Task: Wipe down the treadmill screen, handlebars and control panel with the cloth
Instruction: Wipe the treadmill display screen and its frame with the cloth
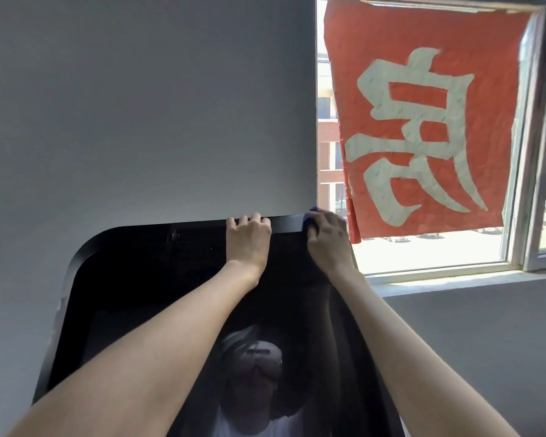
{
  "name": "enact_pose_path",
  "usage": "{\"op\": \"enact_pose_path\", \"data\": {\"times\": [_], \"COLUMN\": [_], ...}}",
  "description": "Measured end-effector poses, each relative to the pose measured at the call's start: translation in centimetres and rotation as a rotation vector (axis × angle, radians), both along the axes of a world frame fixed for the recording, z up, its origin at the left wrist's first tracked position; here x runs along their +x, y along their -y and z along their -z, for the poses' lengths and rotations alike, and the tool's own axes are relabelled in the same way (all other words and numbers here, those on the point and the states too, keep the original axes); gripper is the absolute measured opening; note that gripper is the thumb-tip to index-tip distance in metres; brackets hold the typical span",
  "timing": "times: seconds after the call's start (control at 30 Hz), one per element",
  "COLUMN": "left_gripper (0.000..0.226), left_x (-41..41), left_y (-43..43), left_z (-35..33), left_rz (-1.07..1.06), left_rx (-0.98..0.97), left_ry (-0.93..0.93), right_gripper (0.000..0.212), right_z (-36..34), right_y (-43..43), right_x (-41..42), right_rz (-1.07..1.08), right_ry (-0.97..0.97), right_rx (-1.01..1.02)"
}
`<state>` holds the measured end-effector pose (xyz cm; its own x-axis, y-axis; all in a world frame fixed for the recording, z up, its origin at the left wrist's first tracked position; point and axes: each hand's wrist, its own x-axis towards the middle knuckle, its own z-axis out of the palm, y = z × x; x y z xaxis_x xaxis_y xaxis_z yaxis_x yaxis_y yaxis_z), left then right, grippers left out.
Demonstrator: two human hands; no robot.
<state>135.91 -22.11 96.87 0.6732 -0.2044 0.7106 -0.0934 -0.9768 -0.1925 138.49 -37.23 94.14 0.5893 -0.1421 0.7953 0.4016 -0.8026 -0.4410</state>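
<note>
The treadmill's black screen (133, 279) fills the lower middle of the head view, glossy and dark, with a person's reflection low in it. My left hand (249, 239) hooks its fingers over the screen's top edge and grips it. Just to the right, my right hand (328, 236) presses a blue cloth (309, 219) against the top right corner of the screen. Only a small bit of the cloth shows past my fingers. The handlebars and control panel are out of view.
A grey wall (139, 105) rises behind the screen. At the right is a bright window (432, 253) with a red paper sheet (423, 121) bearing a pale character stuck on the glass. A sill (454, 279) runs below it.
</note>
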Motion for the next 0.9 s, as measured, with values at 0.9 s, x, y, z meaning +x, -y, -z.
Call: {"op": "enact_pose_path", "data": {"times": [0.9], "left_gripper": [0.032], "left_x": [0.3], "left_y": [-1.0], "left_z": [0.3], "left_rz": [0.027], "left_rx": [0.035], "left_ry": [0.023], "right_gripper": [0.064], "right_z": [5.1], "right_y": [2.4], "right_x": [-1.3], "right_rz": [-0.205], "right_ry": [0.193], "right_rx": [-0.783]}}
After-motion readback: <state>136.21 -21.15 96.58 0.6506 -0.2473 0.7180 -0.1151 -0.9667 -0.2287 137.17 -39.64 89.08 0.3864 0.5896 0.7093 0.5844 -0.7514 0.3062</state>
